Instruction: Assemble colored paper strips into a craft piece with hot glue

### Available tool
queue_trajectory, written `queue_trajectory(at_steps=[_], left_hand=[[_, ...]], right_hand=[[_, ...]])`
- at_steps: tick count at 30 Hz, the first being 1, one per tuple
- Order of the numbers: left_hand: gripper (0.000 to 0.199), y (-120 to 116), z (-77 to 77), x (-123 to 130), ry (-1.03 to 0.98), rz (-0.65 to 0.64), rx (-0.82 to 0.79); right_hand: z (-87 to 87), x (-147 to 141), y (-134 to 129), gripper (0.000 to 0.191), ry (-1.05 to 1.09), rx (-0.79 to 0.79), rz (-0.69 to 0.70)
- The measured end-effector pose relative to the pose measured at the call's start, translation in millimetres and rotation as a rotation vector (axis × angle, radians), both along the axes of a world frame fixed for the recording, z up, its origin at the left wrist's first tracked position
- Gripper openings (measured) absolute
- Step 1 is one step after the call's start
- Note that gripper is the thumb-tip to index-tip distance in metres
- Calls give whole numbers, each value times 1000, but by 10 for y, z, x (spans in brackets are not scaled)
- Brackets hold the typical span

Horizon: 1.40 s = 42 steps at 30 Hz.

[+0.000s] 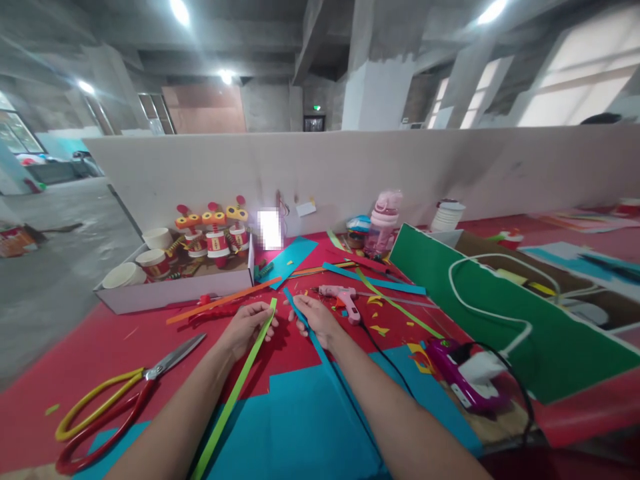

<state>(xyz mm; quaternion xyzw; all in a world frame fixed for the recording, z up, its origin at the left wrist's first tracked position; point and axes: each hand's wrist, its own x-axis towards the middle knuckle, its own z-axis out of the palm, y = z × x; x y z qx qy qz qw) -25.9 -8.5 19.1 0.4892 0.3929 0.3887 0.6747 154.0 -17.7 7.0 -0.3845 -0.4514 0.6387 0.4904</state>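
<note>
A bare concrete hall stretches beyond the pale partition at the back of my red-covered table. In front of me, my left hand pinches a lime-green strip near its upper end, and my right hand grips a blue strip close to its tip; the two ends are near each other but apart, over the middle of the table. The green strip runs off the bottom edge, and the lower part of the blue one is hard to follow, blending with the blue sheet beneath and passing beside my forearm. A pink glue gun lies just beyond my right hand, its cord partly hidden by that arm. At my left are the scissors, with one yellow and one red handle. A blocky white patch masks whatever stands beside the box, whose front wall hides the lower parts of several cups. The red-and-white cup figures in it carry small label marks, too tiny for me to read, as is the green lit sign far back.
</note>
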Motion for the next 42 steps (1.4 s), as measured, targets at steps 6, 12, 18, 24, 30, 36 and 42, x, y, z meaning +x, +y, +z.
queue_trajectory(at_steps=[6,12,18,24,30,36,42], left_hand=[[26,-25,3,46,22,26,22],[30,-80,29,109,87,44,64],[33,-92,5,122,131,29,106],[33,-80,-36,116,145,13,124],[33,-89,-10,126,177,9,126],[35,-93,-8,133,156,3,125],[36,-101,4,138,154,-3,135]], right_hand=[[41,-38,-29,17,-155,93,-51],[45,-34,-37,20,-286,201,-52],[-36,-25,10,23,-475,342,-152],[-66,-7,16,27,-503,324,-191],[-61,-1,17,29,-508,319,-212],[-96,-34,22,31,-481,319,-221],[-112,-37,28,29,-496,319,-226]])
